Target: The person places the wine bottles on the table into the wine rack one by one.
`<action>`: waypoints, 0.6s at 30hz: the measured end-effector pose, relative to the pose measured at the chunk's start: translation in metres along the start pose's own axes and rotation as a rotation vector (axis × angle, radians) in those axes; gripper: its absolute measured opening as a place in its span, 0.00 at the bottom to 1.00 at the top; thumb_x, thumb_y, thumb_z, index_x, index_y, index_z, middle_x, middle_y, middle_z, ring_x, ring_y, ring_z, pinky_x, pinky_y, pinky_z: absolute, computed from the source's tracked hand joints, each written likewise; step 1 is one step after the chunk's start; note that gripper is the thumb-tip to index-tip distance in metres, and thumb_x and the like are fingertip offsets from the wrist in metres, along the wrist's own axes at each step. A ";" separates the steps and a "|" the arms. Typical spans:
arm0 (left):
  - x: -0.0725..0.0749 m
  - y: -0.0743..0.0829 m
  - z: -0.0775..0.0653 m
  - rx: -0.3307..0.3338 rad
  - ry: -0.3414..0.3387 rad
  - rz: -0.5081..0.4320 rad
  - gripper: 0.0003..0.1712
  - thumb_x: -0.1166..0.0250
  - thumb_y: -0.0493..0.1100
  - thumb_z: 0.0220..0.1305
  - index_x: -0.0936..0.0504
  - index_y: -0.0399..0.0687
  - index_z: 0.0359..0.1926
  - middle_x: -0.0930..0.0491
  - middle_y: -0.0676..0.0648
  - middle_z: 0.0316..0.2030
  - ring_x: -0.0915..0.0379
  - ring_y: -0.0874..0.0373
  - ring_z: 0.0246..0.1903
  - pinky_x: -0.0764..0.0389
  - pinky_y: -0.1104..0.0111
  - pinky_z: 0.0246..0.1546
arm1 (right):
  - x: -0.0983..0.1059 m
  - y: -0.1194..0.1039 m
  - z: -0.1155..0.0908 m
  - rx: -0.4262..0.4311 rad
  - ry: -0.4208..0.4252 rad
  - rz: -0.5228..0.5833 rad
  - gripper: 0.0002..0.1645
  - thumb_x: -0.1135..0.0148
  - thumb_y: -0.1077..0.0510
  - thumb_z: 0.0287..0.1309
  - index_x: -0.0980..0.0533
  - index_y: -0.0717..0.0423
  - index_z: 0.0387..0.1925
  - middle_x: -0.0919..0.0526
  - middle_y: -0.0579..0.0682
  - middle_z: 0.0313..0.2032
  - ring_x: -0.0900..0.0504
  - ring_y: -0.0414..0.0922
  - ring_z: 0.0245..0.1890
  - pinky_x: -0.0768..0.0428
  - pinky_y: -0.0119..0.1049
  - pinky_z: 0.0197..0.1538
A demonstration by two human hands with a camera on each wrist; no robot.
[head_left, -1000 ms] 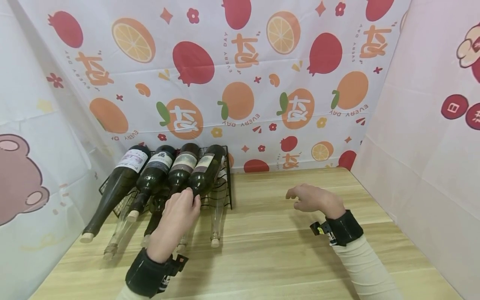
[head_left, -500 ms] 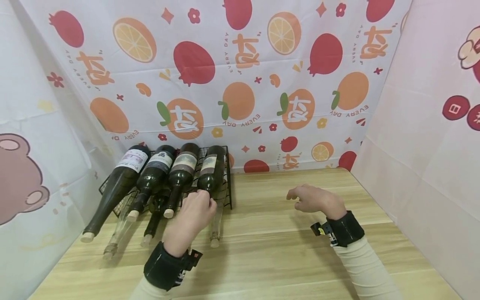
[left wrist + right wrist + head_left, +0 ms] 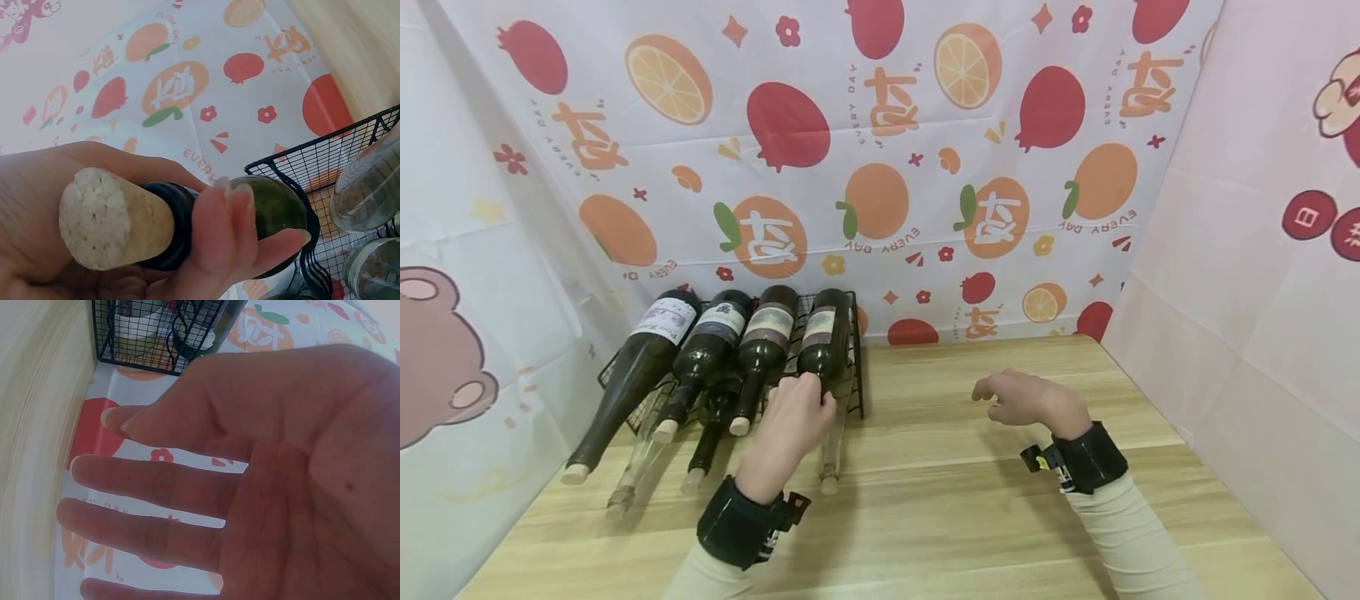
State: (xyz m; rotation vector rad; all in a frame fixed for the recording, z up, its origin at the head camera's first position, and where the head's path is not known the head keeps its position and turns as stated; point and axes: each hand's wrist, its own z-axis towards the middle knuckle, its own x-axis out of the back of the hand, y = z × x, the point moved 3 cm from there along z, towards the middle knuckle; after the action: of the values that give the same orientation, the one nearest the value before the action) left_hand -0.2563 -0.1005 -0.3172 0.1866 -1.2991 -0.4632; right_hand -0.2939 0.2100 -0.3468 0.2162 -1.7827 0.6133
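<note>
My left hand (image 3: 793, 421) grips the neck of a dark green wine bottle (image 3: 824, 337), the rightmost on the top row of a black wire rack (image 3: 859, 367). In the left wrist view its cork (image 3: 103, 219) pokes out from between thumb and curled fingers, and the green bottle body (image 3: 269, 209) lies beyond them against the rack's wavy wire. The hand hides most of the neck in the head view. Off to the right, my right hand (image 3: 1030, 398) hovers over the wooden table, holding nothing; its fingers (image 3: 156, 481) are spread and nearly straight in the right wrist view.
Left of the held bottle lie three more dark bottles: one with a cream label (image 3: 767, 325), one with a dark label (image 3: 715, 329) and a long one (image 3: 640, 367). Clear glass bottles (image 3: 832, 442) sit lower. Patterned cloth (image 3: 880, 167) walls surround the wooden table (image 3: 962, 500).
My left hand has moved right, swinging the gripped bottle from a slant to nearly straight on the rack's right end. The right hand has stayed in place.
</note>
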 end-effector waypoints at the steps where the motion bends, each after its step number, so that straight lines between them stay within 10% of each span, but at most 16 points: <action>1: 0.000 0.000 0.001 -0.001 0.003 -0.002 0.27 0.40 0.36 0.70 0.39 0.50 0.14 0.43 0.52 0.15 0.38 0.54 0.13 0.39 0.68 0.19 | 0.000 0.000 0.000 -0.004 -0.001 0.002 0.21 0.41 0.66 0.66 0.20 0.60 0.59 0.16 0.58 0.60 0.17 0.59 0.60 0.19 0.53 0.61; 18: 0.009 0.002 -0.001 -0.002 0.018 0.001 0.28 0.45 0.39 0.74 0.36 0.48 0.12 0.38 0.49 0.13 0.36 0.52 0.14 0.38 0.67 0.19 | 0.000 0.000 0.001 0.002 -0.003 -0.008 0.20 0.41 0.65 0.66 0.20 0.59 0.59 0.16 0.59 0.59 0.18 0.59 0.61 0.20 0.54 0.62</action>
State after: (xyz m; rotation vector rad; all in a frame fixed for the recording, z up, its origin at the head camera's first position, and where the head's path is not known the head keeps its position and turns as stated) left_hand -0.2527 -0.1022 -0.3090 0.1881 -1.2811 -0.4611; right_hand -0.2952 0.2098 -0.3466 0.2256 -1.7837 0.6094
